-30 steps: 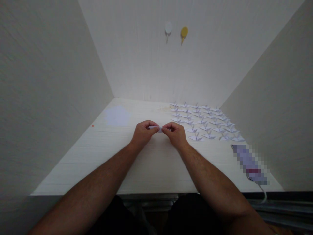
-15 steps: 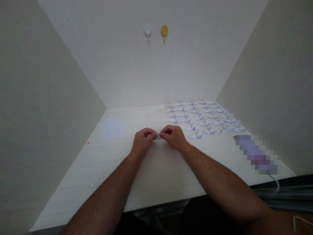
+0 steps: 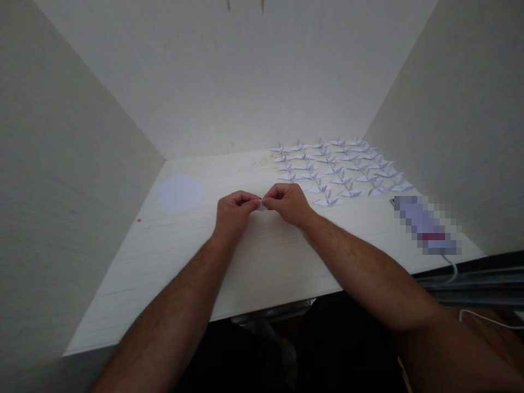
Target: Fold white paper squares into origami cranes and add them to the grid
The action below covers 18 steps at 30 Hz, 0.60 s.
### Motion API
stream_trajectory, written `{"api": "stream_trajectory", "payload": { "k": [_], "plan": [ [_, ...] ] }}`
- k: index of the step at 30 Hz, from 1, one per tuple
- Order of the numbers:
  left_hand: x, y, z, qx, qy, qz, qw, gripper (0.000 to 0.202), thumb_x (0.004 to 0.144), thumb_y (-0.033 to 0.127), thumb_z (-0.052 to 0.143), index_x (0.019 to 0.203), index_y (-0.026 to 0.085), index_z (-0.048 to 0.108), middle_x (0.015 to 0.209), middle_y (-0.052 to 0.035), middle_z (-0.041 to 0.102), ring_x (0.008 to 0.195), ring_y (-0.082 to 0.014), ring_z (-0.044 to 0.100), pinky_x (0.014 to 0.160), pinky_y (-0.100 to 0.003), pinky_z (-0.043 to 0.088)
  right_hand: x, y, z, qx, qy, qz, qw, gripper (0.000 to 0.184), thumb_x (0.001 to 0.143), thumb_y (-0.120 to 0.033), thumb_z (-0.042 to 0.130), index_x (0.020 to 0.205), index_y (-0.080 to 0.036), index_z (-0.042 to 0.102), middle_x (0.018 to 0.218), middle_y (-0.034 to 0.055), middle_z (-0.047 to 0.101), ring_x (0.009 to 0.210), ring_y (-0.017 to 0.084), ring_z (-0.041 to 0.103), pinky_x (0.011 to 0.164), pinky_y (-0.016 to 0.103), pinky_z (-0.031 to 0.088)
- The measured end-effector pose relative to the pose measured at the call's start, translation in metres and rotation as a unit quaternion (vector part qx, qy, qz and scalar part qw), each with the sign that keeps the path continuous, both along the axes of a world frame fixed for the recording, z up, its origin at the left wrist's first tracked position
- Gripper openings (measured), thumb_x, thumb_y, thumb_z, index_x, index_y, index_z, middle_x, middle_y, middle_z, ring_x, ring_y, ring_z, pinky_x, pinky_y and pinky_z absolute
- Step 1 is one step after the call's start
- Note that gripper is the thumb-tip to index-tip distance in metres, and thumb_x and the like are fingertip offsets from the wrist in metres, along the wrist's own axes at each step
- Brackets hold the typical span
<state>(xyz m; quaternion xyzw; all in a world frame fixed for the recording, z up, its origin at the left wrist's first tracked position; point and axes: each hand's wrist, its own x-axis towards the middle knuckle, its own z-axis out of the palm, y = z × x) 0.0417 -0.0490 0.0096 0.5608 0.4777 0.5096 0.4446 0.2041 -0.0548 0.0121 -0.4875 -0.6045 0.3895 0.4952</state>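
Taking the small folded white paper [image 3: 262,206] as the centre of my clock, I hold it between my two hands over the pale table [image 3: 278,267], though I cannot tell whether it touches the surface. My left hand [image 3: 233,215] sits at 9 o'clock, thumb and index finger pinching the paper's near end, the other fingers curled in behind. My right hand [image 3: 290,203] mirrors it at 3 o'clock, its thumb and forefinger closed on the opposite end, knuckles arched up and the wrist a little bent. The two thumbs point at each other, the tips nearly meeting, so only a sliver of paper shows between them. My left forearm [image 3: 180,311] runs in from between 7 and 8 o'clock, my right forearm [image 3: 364,256] from 4, both slanting inward. Rows of white paper cranes [image 3: 326,202] spread out at 2 o'clock, the nearest of them just beyond my right hand. Well out at 3 lies a pixelated oblong [image 3: 426,224] with a white cable [image 3: 453,270], and at 9, past my left hand, a white patch [image 3: 179,192].
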Motion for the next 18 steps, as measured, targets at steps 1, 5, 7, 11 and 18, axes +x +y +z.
{"api": "stream_trajectory", "payload": {
  "k": [1, 5, 7, 11, 18],
  "plan": [
    [-0.0005, 0.0004, -0.0007, -0.007, -0.007, -0.004, 1.0, 0.011, 0.061, 0.026, 0.078, 0.067, 0.018, 0.072, 0.065, 0.0002, 0.069, 0.061, -0.013, 0.059, 0.066, -0.028, 0.047, 0.0005, 0.0004, -0.0001, -0.007, 0.004, 0.006, 1.0, 0.013, 0.067, -0.027, 0.07, 0.066, -0.015, 0.067, 0.057, -0.0006, 0.063, 0.053, 0.01, 0.053, 0.051, 0.023, 0.04],
    [-0.0045, -0.0001, 0.0006, -0.024, 0.059, -0.028, 0.998, 0.011, 0.064, 0.027, 0.076, 0.065, 0.018, 0.071, 0.061, 0.0008, 0.066, 0.056, -0.0116, 0.055, 0.059, -0.026, 0.044, 0.0029, 0.0027, -0.0013, -0.022, -0.033, 0.02, 0.999, 0.01, 0.066, -0.025, 0.07, 0.066, -0.014, 0.067, 0.057, -0.0011, 0.062, 0.053, 0.01, 0.052, 0.05, 0.022, 0.038],
    [-0.0055, -0.0011, 0.0021, 0.0, 0.118, -0.043, 0.992, 0.008, 0.065, 0.025, 0.075, 0.069, 0.018, 0.072, 0.063, 0.0007, 0.067, 0.057, -0.0115, 0.055, 0.059, -0.026, 0.043, 0.0033, 0.0036, -0.0023, -0.009, -0.071, 0.024, 0.997, 0.009, 0.065, -0.023, 0.069, 0.064, -0.015, 0.066, 0.057, -0.0017, 0.062, 0.054, 0.009, 0.052, 0.051, 0.022, 0.037],
    [-0.0043, -0.0007, 0.0034, 0.019, 0.106, -0.062, 0.992, 0.013, 0.065, 0.024, 0.076, 0.076, 0.018, 0.073, 0.069, -0.0012, 0.07, 0.061, -0.0123, 0.059, 0.061, -0.026, 0.045, 0.0017, 0.0046, -0.0038, 0.019, -0.084, 0.007, 0.996, 0.011, 0.067, -0.026, 0.07, 0.067, -0.015, 0.067, 0.061, -0.0011, 0.064, 0.059, 0.011, 0.055, 0.056, 0.023, 0.04],
    [-0.0034, 0.0065, 0.0029, -0.046, -0.082, 0.04, 0.995, 0.022, 0.06, 0.023, 0.076, 0.08, 0.018, 0.072, 0.057, 0.0039, 0.056, 0.05, -0.0077, 0.043, 0.05, -0.022, 0.032, -0.0011, 0.0063, -0.0094, 0.012, -0.038, -0.031, 0.999, 0.018, 0.069, -0.03, 0.073, 0.077, -0.016, 0.065, 0.066, -0.0005, 0.065, 0.059, 0.011, 0.058, 0.057, 0.024, 0.045]
  ]
}}
